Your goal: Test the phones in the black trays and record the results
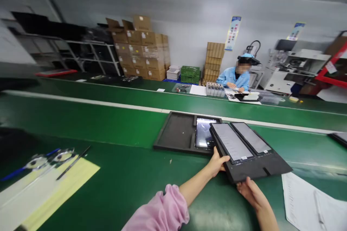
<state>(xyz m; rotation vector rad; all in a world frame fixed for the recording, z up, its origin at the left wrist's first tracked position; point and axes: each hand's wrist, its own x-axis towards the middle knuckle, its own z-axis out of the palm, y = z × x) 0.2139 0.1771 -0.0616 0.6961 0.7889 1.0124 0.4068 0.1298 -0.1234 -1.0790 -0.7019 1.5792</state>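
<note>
Black tilted tray holds two tablets.

The held black tray hides some fingers of the left hand and right hand; just beyond the left hand, it overlaps another tray. Right of the right hand, paper sheets run out of view, their print unreadable. Well left of the left hand, blue-and-silver items are blurred.
</note>
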